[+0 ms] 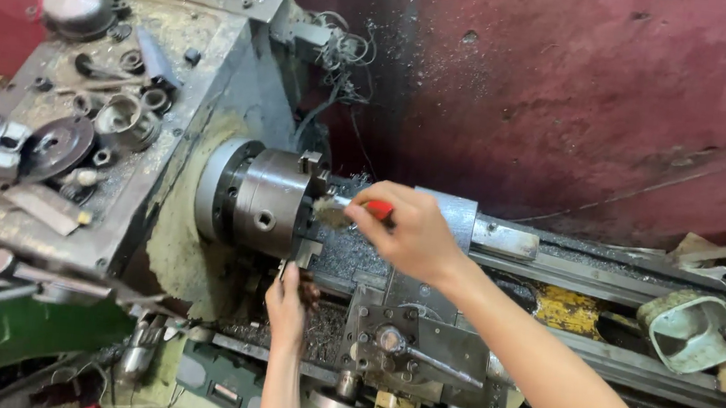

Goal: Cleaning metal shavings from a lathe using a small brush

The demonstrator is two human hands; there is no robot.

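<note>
Right hand clamped on red-handled brush at lathe chuck, left hand below, grip unclear.

A machine workshop is showing here. A metal lathe is filling the view, its steel chuck and bed lying under grey swarf. Loose rings, pulleys and fittings are sitting on the grimy headstock top (oil-stained and dusty). Tangled wires are hanging behind, and a stained red wall is closing off the back.
</note>
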